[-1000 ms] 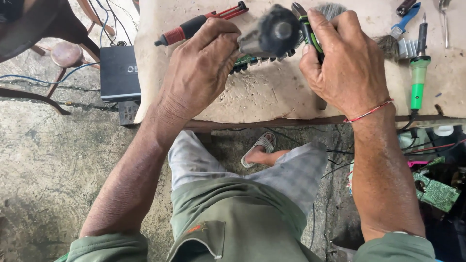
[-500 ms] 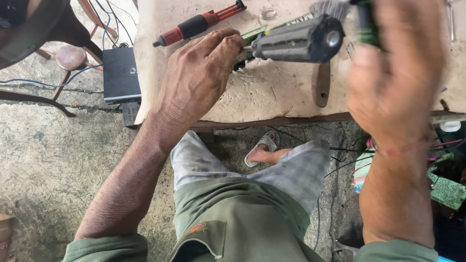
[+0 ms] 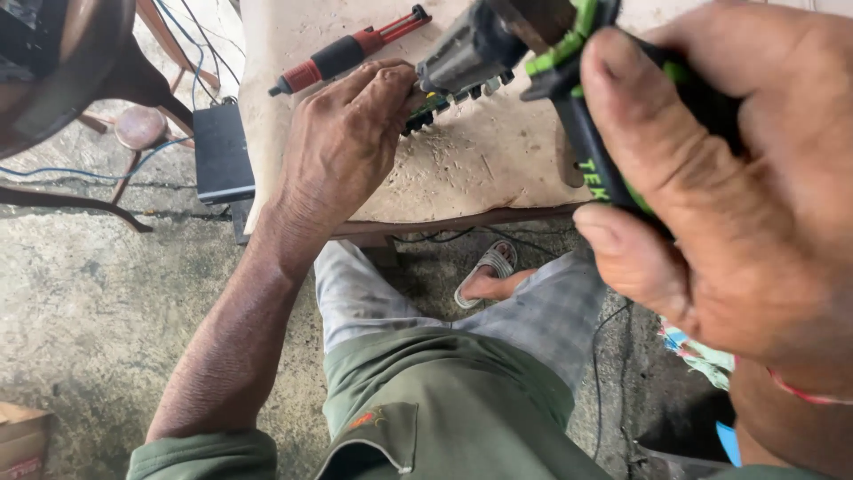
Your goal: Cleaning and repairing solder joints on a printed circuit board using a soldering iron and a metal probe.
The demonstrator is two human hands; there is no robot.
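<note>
Hands work close above the worn tabletop (image 3: pixel 462 169) — the right hand (image 3: pixel 729 204), near the camera, has its grip clamped on a black-and-green tool (image 3: pixel 586 116) raised at the right. The left hand (image 3: pixel 342 147) pinches a small green part (image 3: pixel 435 105) under a grey motor-like piece (image 3: pixel 466 49). Farther left on the tabletop lies a red-and-black screwdriver (image 3: pixel 351 49).

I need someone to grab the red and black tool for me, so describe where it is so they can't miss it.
Look at the worn beige table top. Near its far left edge, just beyond the left hand, lies a slim red and black stick-shaped hand tool, pointing diagonally. It is the only red thing on that table; the tool in the hands is grey and green.
</note>
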